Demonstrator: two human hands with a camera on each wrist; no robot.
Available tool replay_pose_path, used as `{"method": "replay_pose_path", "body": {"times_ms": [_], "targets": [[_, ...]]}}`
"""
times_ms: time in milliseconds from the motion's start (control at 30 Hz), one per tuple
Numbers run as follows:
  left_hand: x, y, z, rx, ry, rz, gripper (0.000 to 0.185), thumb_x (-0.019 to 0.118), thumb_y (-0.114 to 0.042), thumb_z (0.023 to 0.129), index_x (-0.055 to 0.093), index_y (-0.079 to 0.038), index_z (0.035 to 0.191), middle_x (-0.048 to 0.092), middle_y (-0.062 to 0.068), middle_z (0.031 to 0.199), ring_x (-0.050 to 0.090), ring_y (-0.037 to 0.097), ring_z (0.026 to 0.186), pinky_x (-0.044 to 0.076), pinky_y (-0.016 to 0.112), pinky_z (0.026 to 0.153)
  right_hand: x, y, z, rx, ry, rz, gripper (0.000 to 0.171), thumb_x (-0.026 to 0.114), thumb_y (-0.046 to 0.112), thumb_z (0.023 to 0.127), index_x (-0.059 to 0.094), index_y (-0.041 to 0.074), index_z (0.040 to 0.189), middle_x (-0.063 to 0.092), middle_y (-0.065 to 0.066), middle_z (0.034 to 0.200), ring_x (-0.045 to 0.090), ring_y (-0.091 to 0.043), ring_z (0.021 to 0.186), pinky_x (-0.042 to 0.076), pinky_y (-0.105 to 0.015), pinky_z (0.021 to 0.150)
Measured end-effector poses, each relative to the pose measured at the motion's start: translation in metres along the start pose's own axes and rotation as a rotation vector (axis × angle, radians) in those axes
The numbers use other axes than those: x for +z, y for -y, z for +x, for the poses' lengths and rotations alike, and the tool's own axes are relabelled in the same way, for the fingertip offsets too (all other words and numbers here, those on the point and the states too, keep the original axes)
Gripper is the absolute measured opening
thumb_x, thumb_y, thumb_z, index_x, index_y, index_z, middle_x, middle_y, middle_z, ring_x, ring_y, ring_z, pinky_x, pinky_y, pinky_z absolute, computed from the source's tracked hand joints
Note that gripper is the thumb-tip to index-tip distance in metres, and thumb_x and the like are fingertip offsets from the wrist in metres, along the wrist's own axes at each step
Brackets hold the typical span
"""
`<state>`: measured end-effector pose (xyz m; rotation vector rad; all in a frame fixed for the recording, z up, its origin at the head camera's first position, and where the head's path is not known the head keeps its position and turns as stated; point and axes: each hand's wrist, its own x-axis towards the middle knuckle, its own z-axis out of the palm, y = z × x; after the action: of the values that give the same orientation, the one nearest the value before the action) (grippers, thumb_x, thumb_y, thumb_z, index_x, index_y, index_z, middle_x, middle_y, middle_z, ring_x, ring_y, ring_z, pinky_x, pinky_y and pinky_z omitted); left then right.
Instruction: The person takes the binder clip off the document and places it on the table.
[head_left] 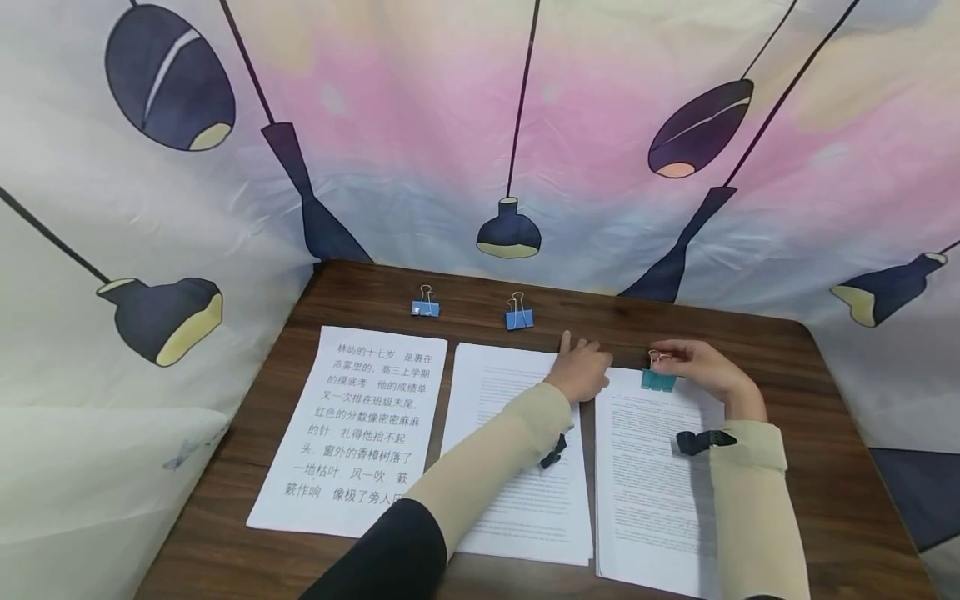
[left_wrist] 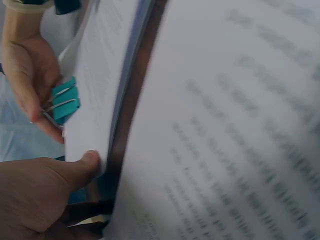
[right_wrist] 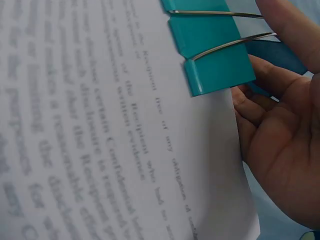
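A teal binder clip sits over the top edge of the right-hand stack of printed paper. My right hand pinches the clip's wire handles, thumb on the near side and fingers behind the sheets. At the same stack's top left corner, my left hand holds the paper. The left wrist view shows its thumb on the top sheet and the other fingers past the edge. Left of it lies the middle stack, partly covered by my left forearm.
A third stack with large print lies at the left of the dark wooden table. Behind the stacks stand two blue binder clips, one further left and one nearer the middle. A lamp-patterned cloth hangs behind the table.
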<state>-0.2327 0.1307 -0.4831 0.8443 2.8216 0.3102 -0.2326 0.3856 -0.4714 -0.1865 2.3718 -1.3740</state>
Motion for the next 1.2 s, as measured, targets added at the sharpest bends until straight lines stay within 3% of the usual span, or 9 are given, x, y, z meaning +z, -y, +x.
{"method": "replay_pose_path", "body": {"times_ms": [233, 600, 1200], "targets": [[-0.001, -0.004, 0.002, 0.007, 0.012, 0.043, 0.039, 0.061, -0.035, 0.098, 0.06, -0.027, 0.136, 0.054, 0.0, 0.141, 0.045, 0.024, 0.136, 0.016, 0.05, 0.12, -0.002, -0.009, 0.009, 0.031, 0.006, 0.052, 0.062, 0.07, 0.022, 0.093, 0.046, -0.009, 0.141, 0.06, -0.022, 0.127, 0.063, -0.001, 0.097, 0.051, -0.018, 0.084], [-0.002, -0.004, 0.002, -0.004, -0.006, 0.059, 0.042, 0.061, -0.035, 0.098, 0.057, -0.029, 0.139, 0.054, -0.001, 0.143, 0.047, 0.024, 0.135, 0.017, 0.057, 0.118, 0.0, -0.01, 0.013, -0.032, -0.015, 0.145, 0.057, 0.068, 0.01, 0.094, 0.042, -0.012, 0.139, 0.067, -0.006, 0.113, 0.064, -0.003, 0.094, 0.052, -0.018, 0.081], [0.0, -0.001, 0.0, -0.033, -0.005, 0.035, 0.044, 0.06, -0.037, 0.098, 0.054, -0.031, 0.141, 0.053, -0.001, 0.144, 0.044, 0.023, 0.138, 0.014, 0.059, 0.118, 0.008, -0.016, 0.019, 0.052, -0.118, 0.257, 0.063, 0.072, 0.021, 0.092, 0.044, -0.01, 0.14, 0.069, 0.015, 0.102, 0.065, -0.002, 0.093, 0.052, -0.017, 0.08]]}}
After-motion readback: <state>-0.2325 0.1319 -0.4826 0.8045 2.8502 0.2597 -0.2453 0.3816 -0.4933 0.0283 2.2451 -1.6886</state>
